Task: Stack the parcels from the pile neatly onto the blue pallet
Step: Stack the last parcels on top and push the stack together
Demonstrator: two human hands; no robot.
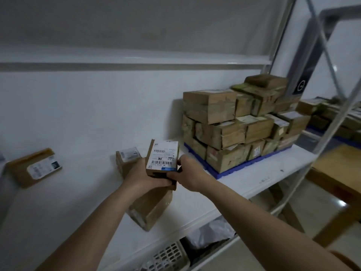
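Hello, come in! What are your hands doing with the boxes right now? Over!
Left hand and right hand both grip one labelled parcel, lifted off the shelf. Stack on blue pallet already tall. Path looks open.

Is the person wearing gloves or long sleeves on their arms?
No gloves. The left hand and right hand are bare, and both forearms are uncovered as far as the picture shows. No watch, rings or bracelets show. An orange-brown bit at the bottom right corner might be clothing, but it is unclear.

Probably a stockroom: metal shelving (273, 167), stacked parcels (234, 124).
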